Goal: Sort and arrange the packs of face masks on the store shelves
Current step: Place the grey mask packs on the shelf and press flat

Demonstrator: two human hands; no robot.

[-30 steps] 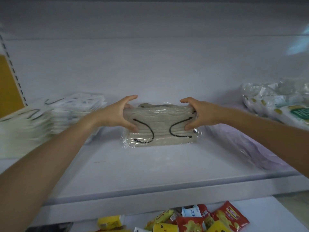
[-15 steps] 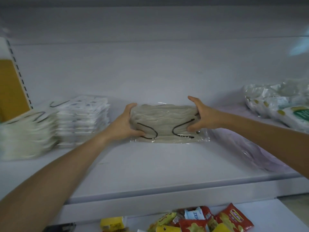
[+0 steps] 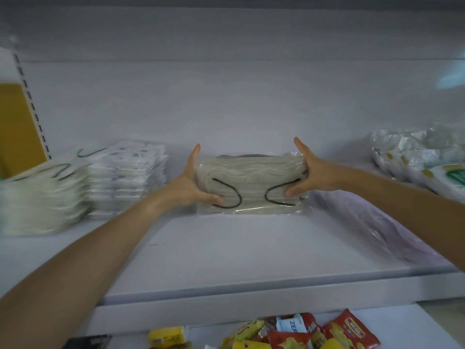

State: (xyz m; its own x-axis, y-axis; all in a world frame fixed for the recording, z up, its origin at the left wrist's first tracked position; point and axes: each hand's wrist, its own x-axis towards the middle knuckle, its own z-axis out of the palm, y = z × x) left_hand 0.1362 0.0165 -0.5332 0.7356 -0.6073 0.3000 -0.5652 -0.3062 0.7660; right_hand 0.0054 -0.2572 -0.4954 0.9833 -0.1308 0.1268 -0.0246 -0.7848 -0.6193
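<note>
Hands pinch the mask pack (image 3: 251, 180) at its ends, left hand (image 3: 190, 187) and right hand (image 3: 310, 176), thumbs across its front; it stands on the shelf (image 3: 226, 253). Below the pack, a packet (image 3: 289, 324) reads "ZER".

Dim, soft light; blurred, bowed edges.

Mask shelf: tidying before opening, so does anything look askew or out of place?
Yes. The purple pack lies flat and slanted on the right of the shelf, and the crumpled packs behind it are heaped loosely, unlike the left stacks.
</note>
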